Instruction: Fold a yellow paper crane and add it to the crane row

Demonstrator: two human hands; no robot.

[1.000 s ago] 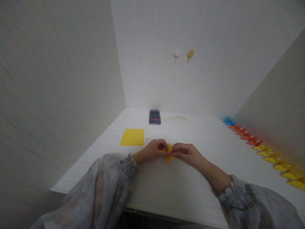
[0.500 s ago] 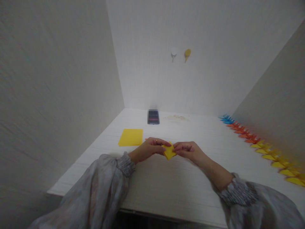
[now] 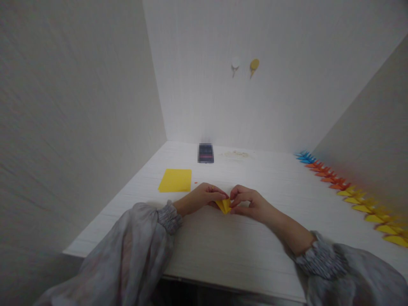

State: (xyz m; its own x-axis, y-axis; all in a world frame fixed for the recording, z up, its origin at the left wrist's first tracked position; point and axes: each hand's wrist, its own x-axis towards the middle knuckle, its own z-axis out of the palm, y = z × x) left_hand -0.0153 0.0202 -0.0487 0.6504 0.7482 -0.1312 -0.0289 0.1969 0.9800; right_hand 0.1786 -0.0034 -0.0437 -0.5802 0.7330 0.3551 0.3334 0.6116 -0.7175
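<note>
A small folded yellow paper (image 3: pixel 224 205) sits between my two hands, low over the white table (image 3: pixel 229 246). My left hand (image 3: pixel 204 197), with a ring on one finger, pinches its left side. On the paper's right side my right hand (image 3: pixel 247 202) pinches with its fingertips. Most of the paper is hidden under the fingers. A stack of flat yellow sheets (image 3: pixel 175 180) lies on the table to the left, beyond my left hand.
A row of folded paper pieces runs along the right wall: blue (image 3: pixel 304 157) at the far end, then orange (image 3: pixel 325 176), then yellow (image 3: pixel 372 208) nearer. A small dark box (image 3: pixel 205 153) stands near the back wall. Two round hooks (image 3: pixel 245 65) hang on that wall.
The yellow paper showed a wider flat face half a second ago; now it is folded narrower and lower, and both hands have closed in on it near the table.
</note>
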